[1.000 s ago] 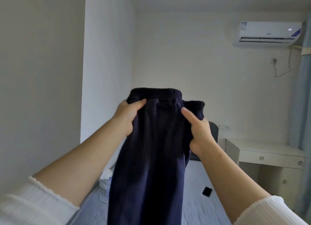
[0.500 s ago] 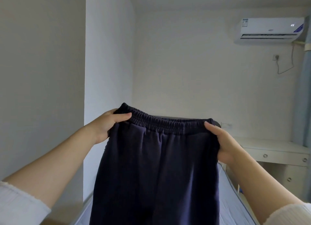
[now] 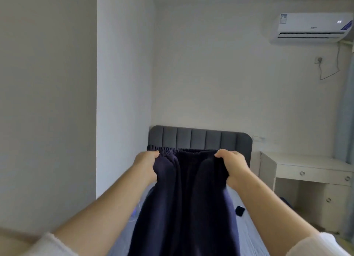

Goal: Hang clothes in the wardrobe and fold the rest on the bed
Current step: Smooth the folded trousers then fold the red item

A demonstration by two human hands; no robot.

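Observation:
Dark navy trousers with an elastic waistband hang in front of me, over the bed. My left hand grips the waistband's left end, fingers curled into the cloth. At the right end my right hand grips the waistband the same way. The waistband stretches level between both hands, just below the top of the dark grey headboard. The legs fall out of view at the bottom edge. No wardrobe is in view.
A small black object lies on the grey-blue bedsheet to the right of the trousers. A white desk with drawers stands right of the bed. A wall column is at left. An air conditioner hangs high right.
Both hands spread the bunched waistband wide apart, then lowered the trousers toward the bed, uncovering the headboard. My view tilted down a little.

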